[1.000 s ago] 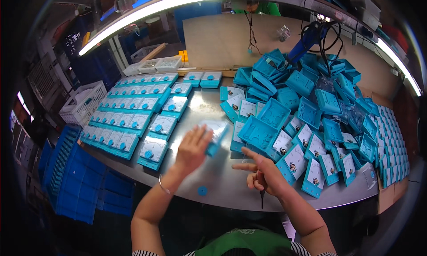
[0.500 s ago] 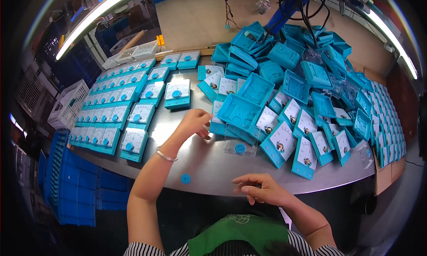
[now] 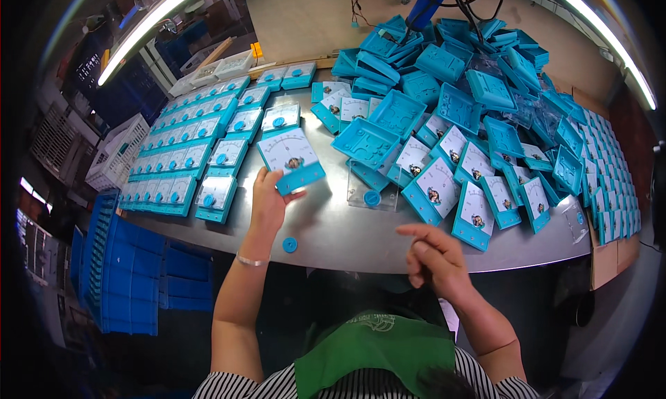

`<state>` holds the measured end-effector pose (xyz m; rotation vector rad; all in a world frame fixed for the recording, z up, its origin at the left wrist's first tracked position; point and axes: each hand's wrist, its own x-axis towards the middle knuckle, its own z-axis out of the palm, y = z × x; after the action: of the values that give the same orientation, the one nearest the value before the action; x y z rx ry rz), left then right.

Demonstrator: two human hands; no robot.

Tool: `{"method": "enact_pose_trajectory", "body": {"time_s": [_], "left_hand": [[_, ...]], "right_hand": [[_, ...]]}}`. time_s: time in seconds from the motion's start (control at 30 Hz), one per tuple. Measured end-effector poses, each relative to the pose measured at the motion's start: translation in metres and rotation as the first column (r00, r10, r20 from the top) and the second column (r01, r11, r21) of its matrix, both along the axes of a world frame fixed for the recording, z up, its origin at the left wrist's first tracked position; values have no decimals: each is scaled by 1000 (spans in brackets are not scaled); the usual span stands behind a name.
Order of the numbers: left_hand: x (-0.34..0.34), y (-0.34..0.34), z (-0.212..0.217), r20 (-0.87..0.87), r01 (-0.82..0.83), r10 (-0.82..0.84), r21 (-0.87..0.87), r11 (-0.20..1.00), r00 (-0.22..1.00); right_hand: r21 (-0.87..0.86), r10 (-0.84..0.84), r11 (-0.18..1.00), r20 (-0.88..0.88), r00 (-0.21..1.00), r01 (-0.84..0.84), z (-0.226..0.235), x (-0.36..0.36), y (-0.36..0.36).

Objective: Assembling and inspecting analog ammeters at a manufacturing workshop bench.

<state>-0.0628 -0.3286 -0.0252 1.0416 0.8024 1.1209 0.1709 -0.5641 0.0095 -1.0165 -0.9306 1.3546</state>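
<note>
My left hand [image 3: 267, 201] grips the lower left edge of an analog meter [image 3: 281, 154] with a white dial face and teal base, tilted above the metal table. Its coil mechanism shows uncovered below the scale. My right hand [image 3: 440, 260] hangs over the table's front edge, index finger stretched out and the others loosely bent, with nothing visible in it. Between the hands lies a clear plastic cover [image 3: 381, 203] with a blue knob [image 3: 372, 198]. A loose blue round knob [image 3: 290, 245] lies near the front edge, close to my left wrist.
Rows of covered meters [image 3: 163, 160] fill the table's left side. Uncovered meters [image 3: 437, 191] lie at the right, below a heap of teal housings [image 3: 444, 63]. Stacked meters [image 3: 610, 170] stand far right. Blue crates [image 3: 125, 267] are beside the table at left.
My left hand has picked up an uncovered meter from beside the teal housings and brought it left and nearer. My right hand has risen slightly and moved right, its index finger now extended.
</note>
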Motion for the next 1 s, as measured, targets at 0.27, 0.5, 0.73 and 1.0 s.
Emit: {"method": "enact_pose_trajectory", "body": {"time_s": [0.27, 0.5, 0.73, 1.0], "left_hand": [[22, -148, -4, 362, 491, -361, -386, 781, 859], [28, -170, -20, 334, 495, -370, -487, 720, 867], [29, -178, -19, 303, 448, -336, -489, 748, 892], [33, -185, -21, 269, 442, -352, -491, 751, 896]], "right_hand": [[390, -211, 855, -339, 917, 341, 36, -20, 24], [550, -217, 770, -250, 944, 323, 11, -36, 37], [475, -302, 784, -271, 914, 400, 10, -41, 33], [541, -340, 755, -160, 927, 371, 8, -36, 21]]}}
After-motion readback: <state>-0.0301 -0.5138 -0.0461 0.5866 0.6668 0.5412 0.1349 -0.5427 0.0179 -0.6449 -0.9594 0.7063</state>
